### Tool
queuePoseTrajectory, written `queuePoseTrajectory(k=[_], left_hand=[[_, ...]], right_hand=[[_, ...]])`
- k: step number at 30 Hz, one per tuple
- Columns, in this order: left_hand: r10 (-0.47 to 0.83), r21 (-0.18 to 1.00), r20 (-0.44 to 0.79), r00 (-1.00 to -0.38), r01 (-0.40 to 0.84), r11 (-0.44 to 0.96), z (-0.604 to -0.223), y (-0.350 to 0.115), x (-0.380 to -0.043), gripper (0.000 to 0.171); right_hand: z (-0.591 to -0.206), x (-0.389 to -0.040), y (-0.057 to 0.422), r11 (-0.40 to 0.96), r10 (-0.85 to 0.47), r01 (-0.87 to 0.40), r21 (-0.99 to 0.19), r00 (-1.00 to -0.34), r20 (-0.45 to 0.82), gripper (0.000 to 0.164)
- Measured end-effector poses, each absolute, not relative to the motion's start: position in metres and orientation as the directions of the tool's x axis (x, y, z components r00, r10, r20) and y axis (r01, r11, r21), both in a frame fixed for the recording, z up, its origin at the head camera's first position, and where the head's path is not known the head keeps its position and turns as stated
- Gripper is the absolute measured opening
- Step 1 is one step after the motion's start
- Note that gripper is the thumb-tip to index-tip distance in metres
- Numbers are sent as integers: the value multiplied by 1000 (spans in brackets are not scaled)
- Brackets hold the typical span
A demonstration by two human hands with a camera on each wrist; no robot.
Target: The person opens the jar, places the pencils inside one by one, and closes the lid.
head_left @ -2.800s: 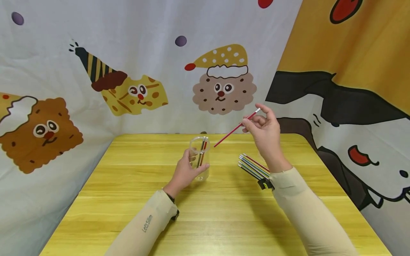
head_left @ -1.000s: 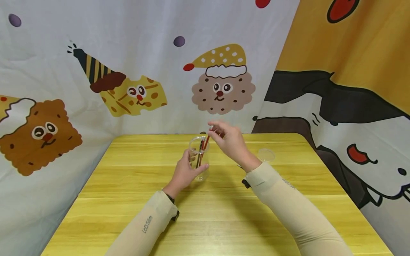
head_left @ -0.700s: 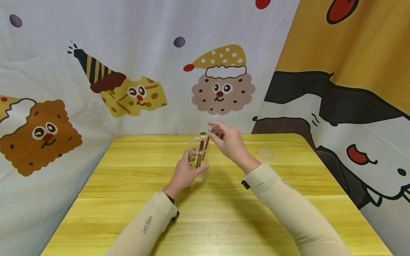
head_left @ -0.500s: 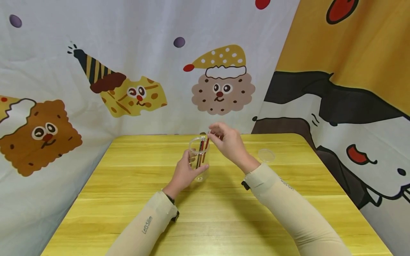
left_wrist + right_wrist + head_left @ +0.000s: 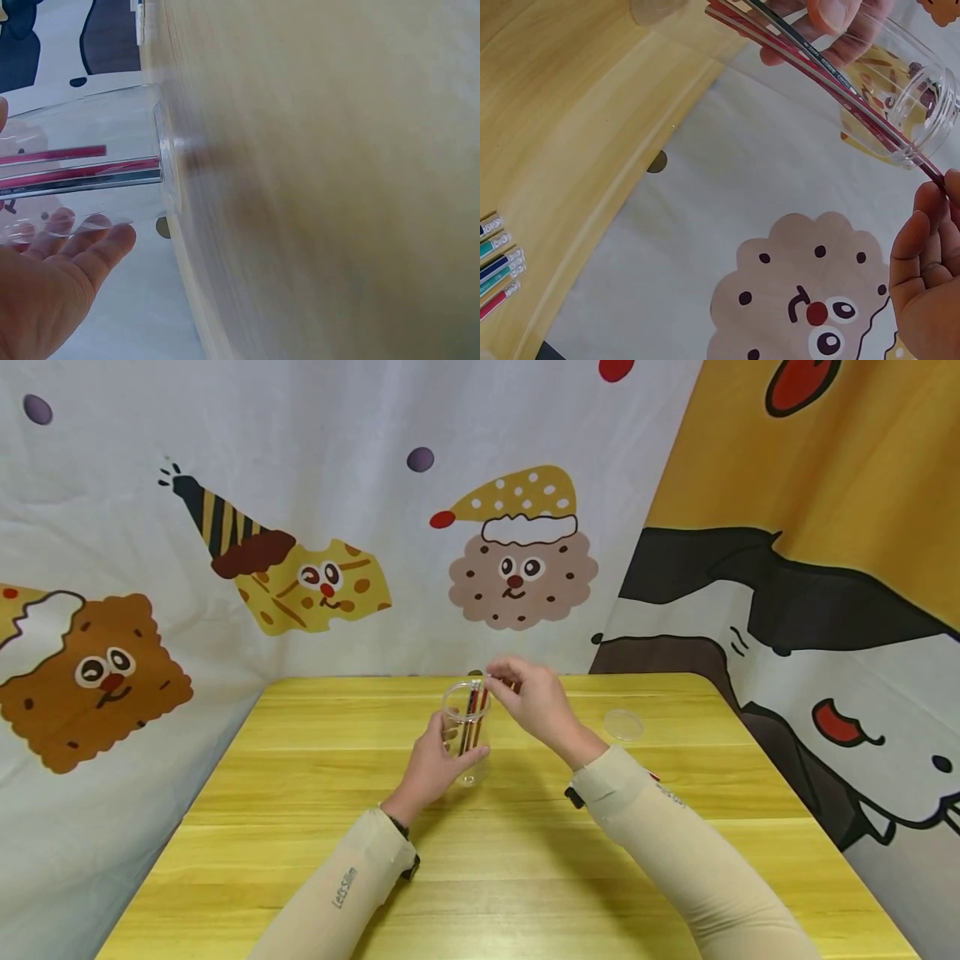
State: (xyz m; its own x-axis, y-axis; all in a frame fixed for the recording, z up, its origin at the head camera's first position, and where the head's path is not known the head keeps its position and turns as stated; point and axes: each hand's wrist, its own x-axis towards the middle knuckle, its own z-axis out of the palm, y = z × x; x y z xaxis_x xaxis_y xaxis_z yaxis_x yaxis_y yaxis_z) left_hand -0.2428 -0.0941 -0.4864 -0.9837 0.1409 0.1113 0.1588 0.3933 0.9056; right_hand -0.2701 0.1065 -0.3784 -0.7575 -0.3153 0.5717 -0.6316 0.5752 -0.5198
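A clear plastic jar [image 5: 478, 768] stands upright on the table, and my left hand [image 5: 433, 766] grips it around its side. At the jar's mouth my right hand [image 5: 542, 703] pinches a red pencil [image 5: 931, 169] near its upper end. Most of that pencil is inside the jar; in the left wrist view its lower end [image 5: 96, 151] stays short of the base. A dark pencil [image 5: 810, 54] and another red pencil [image 5: 135, 165] lean in the jar, reaching its bottom.
Several pencils [image 5: 501, 259] with white-tipped ends lie on the table [image 5: 480, 877], mostly hidden under my right forearm in the head view. A clear round lid [image 5: 624, 724] lies at the back right. A printed cloth [image 5: 337, 468] hangs behind the table.
My right hand has brought the red pencil left to the jar's mouth, then lowered it into the jar. My left hand has stayed on the jar.
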Motion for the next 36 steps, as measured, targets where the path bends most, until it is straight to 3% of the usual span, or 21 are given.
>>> queuePoseTrajectory(k=[16, 28, 36], left_hand=[[144, 907, 111, -983, 160, 390, -487, -95, -242, 78], [144, 909, 115, -983, 162, 383, -487, -94, -243, 72], [142, 905, 117, -983, 164, 392, -488, -94, -244, 76]], right_hand=[[-387, -274, 105, 603, -350, -626, -494, -764, 541, 12], [-390, -276, 104, 588, -293, -548, -595, -830, 475, 14], [-389, -276, 103, 590, -296, -549, -592, -830, 473, 13]])
